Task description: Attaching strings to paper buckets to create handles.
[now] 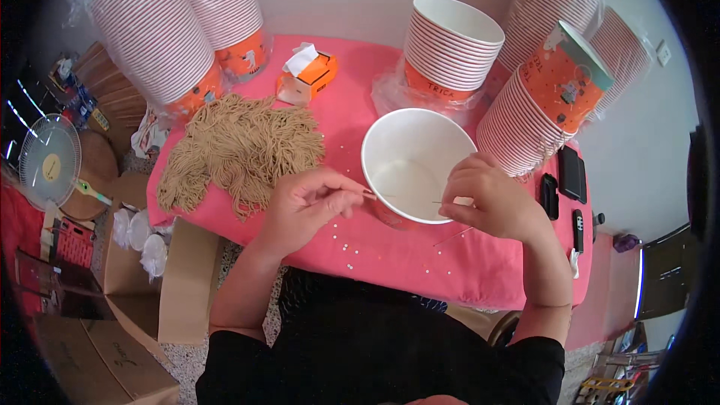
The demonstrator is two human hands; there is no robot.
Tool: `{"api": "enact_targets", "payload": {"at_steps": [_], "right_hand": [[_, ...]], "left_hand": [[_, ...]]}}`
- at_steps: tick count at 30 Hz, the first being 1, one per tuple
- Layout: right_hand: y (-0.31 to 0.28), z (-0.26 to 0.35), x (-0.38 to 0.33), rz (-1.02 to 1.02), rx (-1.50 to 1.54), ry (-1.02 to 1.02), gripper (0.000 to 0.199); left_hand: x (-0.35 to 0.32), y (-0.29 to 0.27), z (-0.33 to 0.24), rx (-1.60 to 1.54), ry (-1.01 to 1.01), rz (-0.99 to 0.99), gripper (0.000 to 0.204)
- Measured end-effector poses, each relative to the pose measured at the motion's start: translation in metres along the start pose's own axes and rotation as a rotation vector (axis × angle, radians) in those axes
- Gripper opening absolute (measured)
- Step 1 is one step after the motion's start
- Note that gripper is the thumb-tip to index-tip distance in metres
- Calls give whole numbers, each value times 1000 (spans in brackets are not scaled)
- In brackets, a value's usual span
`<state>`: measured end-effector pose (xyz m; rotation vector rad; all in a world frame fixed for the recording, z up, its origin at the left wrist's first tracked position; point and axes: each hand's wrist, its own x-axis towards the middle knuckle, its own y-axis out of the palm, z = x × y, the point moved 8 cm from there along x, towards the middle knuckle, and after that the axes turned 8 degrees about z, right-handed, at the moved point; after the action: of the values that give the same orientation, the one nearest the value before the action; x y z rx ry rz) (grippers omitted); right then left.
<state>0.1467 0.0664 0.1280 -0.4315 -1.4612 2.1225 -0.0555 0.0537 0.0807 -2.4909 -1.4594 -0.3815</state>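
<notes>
A large white-lined paper bucket (382, 131) stands in front of me, tilted a little toward me. My left hand (311, 206) is at its near left rim, thumb and forefinger pinching a slim piece with a pale tip (370, 195), perhaps a cord end. Over the bucket's right rim, my right hand (491, 202) is closed in a pinch on a thin needle-like rod (437, 202); its far end is hidden by the fingers. To the left of the bucket lies a heap of tan cords (251, 146).
Tall stacks of orange-and-white paper buckets (154, 26) rise at the back left, with another stack (450, 45) behind and more to the right. An orange tissue box (309, 75) sits at the back. Small white dots (346, 247) speckle the pink cloth (397, 274). Black items (571, 174) lie right.
</notes>
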Motion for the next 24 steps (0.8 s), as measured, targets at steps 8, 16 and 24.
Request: {"api": "enact_targets", "payload": {"at_steps": [8, 16, 24], "right_hand": [[-14, 16, 18, -147, 319, 107, 8], [-19, 18, 46, -266, 257, -16, 5], [-25, 11, 40, -525, 193, -109, 15]], "left_hand": [[21, 3, 0, 62, -161, -169, 15], [33, 24, -1, 142, -162, 19, 18], [33, 14, 13, -77, -261, 11, 17]]}}
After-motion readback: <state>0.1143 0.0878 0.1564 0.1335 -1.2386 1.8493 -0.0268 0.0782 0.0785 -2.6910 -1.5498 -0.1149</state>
